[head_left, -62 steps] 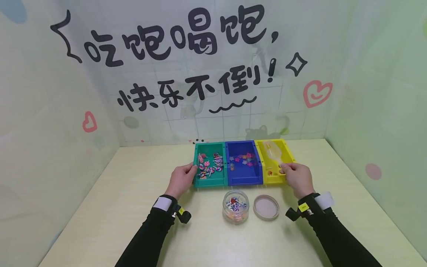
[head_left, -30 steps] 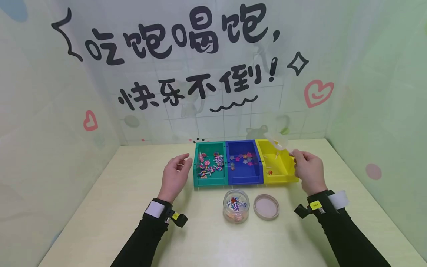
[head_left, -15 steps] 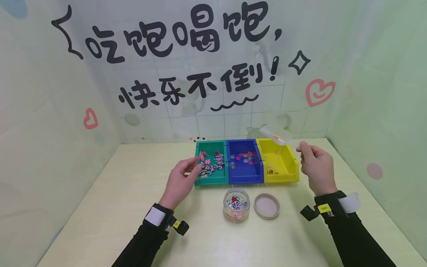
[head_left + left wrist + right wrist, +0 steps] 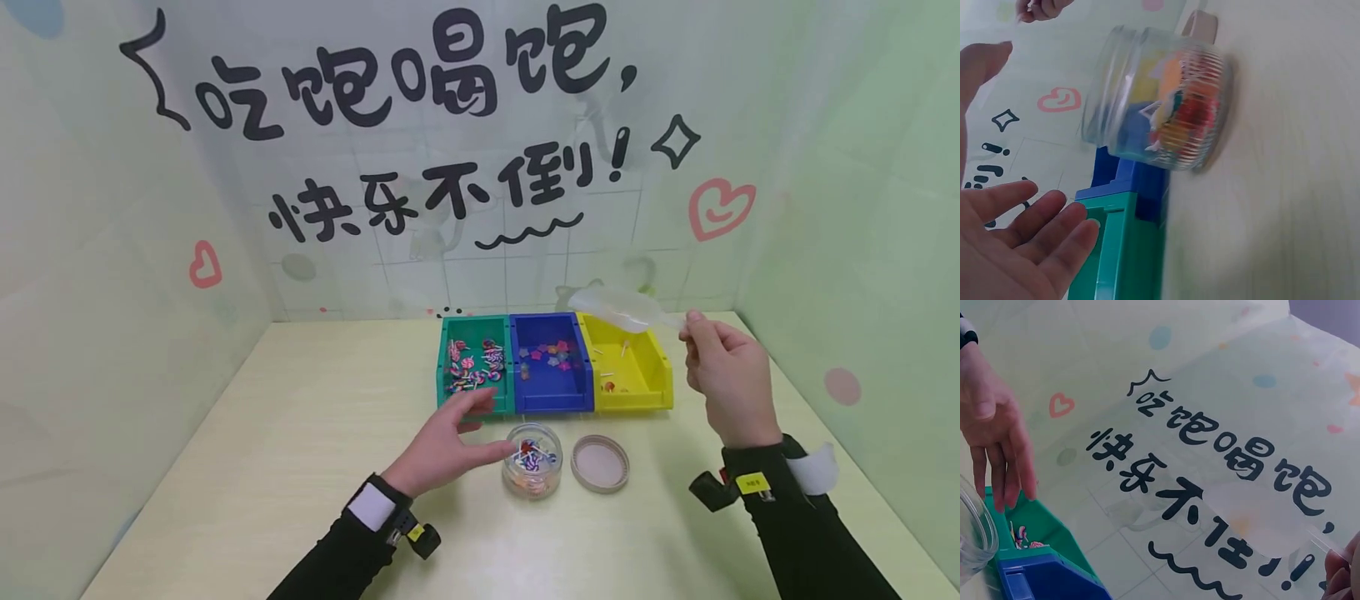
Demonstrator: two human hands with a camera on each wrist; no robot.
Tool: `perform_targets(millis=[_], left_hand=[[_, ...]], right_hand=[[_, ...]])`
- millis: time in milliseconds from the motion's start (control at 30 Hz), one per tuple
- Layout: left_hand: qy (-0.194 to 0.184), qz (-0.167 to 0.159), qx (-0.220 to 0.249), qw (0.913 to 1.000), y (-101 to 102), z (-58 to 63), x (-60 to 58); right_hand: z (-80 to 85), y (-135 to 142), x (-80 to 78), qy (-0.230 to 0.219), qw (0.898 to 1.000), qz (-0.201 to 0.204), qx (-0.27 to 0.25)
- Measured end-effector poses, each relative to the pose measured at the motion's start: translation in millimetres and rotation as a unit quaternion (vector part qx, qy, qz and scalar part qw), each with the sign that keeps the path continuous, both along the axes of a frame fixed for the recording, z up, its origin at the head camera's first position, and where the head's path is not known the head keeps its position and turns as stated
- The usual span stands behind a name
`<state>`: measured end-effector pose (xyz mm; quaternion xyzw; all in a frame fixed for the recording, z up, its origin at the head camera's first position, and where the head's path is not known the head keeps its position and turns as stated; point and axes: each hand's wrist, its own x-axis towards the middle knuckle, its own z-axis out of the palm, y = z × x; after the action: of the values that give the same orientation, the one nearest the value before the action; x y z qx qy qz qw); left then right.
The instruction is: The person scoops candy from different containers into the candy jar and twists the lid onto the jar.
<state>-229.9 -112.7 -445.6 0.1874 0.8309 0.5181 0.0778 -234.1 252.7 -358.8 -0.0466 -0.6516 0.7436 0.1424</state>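
My right hand [image 4: 727, 379] pinches the handle of a translucent plastic scoop [image 4: 617, 310], raised over the far end of the yellow bin [image 4: 641, 367]. In the right wrist view a faint orange patch shows in the scoop's bowl. My left hand [image 4: 453, 443] reaches beside the clear jar [image 4: 531, 487] with fingers spread and thumb toward its rim, gripping nothing. The jar is uncapped and holds small lollipop-like pieces with white sticks; the left wrist view shows red and orange pieces through its ribbed wall [image 4: 1200, 106].
A green bin [image 4: 480, 328] with many small lollipops, a blue bin [image 4: 555, 397] with star-shaped pieces, and the yellow bin with a few pieces stand joined in a row. The jar's pale lid [image 4: 599, 465] lies right of the jar. A printed curtain [image 4: 330, 283] backs the table.
My right hand has lifted the scoop out of the yellow bin and drawn it up and right. My left hand has left the green bin's side and come across to the jar.
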Motion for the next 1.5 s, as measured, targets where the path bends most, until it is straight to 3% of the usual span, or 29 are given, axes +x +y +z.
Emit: perform_targets(millis=[133,333,833,1233,1500], left_hand=[[-0.002,-0.034,-0.018,0.9993,7.2,-10.2,2.4],[-0.012,-0.058,-0.034,0.9977,17.5,-20.3,3.3],[-0.026,-0.040,-0.109,0.9929,27.7,-26.1,3.0],[-0.042,-0.040,-0.106,0.9927,28.1,-23.1,2.9],[-0.048,-0.035,-0.102,0.9929,28.4,-21.8,2.6]], right_hand=[[2.5,-3.2,5.0,0.006,1.000,0.007,0.000],[5.7,-5.4,11.3,0.007,1.000,0.013,0.021],[6.2,-6.5,25.8,-0.022,0.993,0.061,0.099],[6.8,-4.4,29.1,-0.059,0.967,0.095,0.229],[8.3,-5.6,29.9,-0.075,0.952,0.103,0.279]])
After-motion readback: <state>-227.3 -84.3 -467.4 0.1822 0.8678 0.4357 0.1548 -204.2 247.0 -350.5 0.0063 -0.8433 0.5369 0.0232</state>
